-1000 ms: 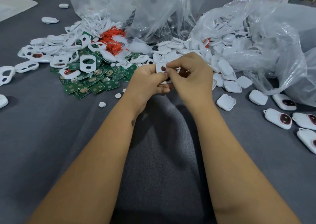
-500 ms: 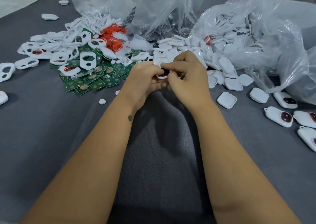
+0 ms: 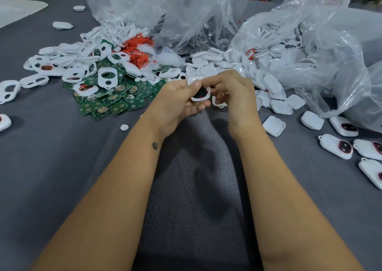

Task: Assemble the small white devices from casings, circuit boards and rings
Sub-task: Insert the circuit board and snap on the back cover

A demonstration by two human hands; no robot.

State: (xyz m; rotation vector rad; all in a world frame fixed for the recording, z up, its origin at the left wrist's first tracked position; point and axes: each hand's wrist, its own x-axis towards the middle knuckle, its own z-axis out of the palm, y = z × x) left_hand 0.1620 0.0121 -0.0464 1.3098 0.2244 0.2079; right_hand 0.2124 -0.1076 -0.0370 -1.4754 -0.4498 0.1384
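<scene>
Left hand: your left hand [image 3: 177, 102] grips a white casing [image 3: 200, 94] with a dark round centre, thumb pressed on its upper edge, fingers curled beneath it.
Right hand: your right hand [image 3: 237, 97] sits just beside the casing, fingers curled, its index finger reaching to the casing's top; whether it pinches a small part, you cannot tell.
Casing position: held above the grey desk [image 3: 62, 157], in front of the piles.
Circuit boards: a heap of green circuit boards [image 3: 111, 103] lies left of your hands.
Loose casings: open white shells [image 3: 107, 77] rest on and behind the boards.
Rings: red rings [image 3: 138, 47] are bunched behind them.
Bags: clear plastic bags [image 3: 310, 43] spill white covers at right.
Finished devices: assembled white devices [image 3: 336, 145] lie at the desk's right edge.
</scene>
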